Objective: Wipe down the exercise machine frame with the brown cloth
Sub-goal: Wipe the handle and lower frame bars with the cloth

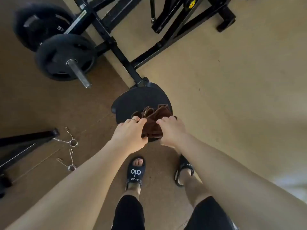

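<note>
From the camera on my head, looking down, both of my hands meet just below the middle of the frame over the brown cloth (155, 125). My left hand (128, 135) has its grip clamped on the left side of the cloth, fingers curled over the top edge and thumb tucked under the lower corner; a thin ring shows on one finger. My right hand (172, 131) has its grip clamped on the right side, fingers curled over the edge. The cloth is bunched and folded between the two hands, with loose folds sticking up towards the top of the frame.

The cloth hangs in front of a round black pad (139, 98) at the centre of the frame, which sits at the near end of the black machine frame (116, 47). Its bars run from that pad up towards the top of the frame and branch to the upper right. I cannot tell whether the cloth touches the pad.

In the upper left, two black weight plates (64, 57) sit on a steel bar (78, 73). In the lower left, two metal spring clips (70, 140) lie on the brown floor (49, 105), near another black bar. At the bottom centre are my feet in black sandals (135, 171), and my black shorts
</note>
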{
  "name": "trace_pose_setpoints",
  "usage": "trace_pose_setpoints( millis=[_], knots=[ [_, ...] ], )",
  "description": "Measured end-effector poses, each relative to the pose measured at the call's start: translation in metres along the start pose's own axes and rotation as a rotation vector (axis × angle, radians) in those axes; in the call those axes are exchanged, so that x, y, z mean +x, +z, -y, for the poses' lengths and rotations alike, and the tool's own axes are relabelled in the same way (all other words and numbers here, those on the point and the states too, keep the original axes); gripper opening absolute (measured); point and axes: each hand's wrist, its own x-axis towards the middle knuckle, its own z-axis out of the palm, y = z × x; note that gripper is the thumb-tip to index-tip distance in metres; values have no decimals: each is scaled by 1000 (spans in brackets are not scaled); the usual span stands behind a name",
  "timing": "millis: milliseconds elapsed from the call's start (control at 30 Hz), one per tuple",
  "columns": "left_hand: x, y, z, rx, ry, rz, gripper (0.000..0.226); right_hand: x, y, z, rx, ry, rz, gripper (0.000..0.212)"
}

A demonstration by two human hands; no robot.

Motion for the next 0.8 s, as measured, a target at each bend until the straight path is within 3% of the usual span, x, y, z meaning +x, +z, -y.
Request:
trace_pose_setpoints(
  millis=[100, 233, 367, 500, 633, 800],
  knots=[
    [23, 25, 3, -1, -41, 30, 73, 14, 28, 1, -59, -19, -66, 69],
    [35, 40, -1, 1, -54, 43, 72, 27, 34, -4, -6, -58, -161, 48],
    [32, 19, -11, -27, -57, 8, 71, 19, -11, -15, 370, -53, -40, 24],
    [23, -37, -34, -258, -60, -63, 68, -12, -77, -30, 832, 42, 5, 9],
    [11, -106, -69, -350, -29, -97, 68, -55, -149, -49, 1148, 122, 24, 19],
    [-3, -189, -125, -442, 76, -111, 33, -115, -232, -84, 1327, 127, -45, 22]
  ],
)
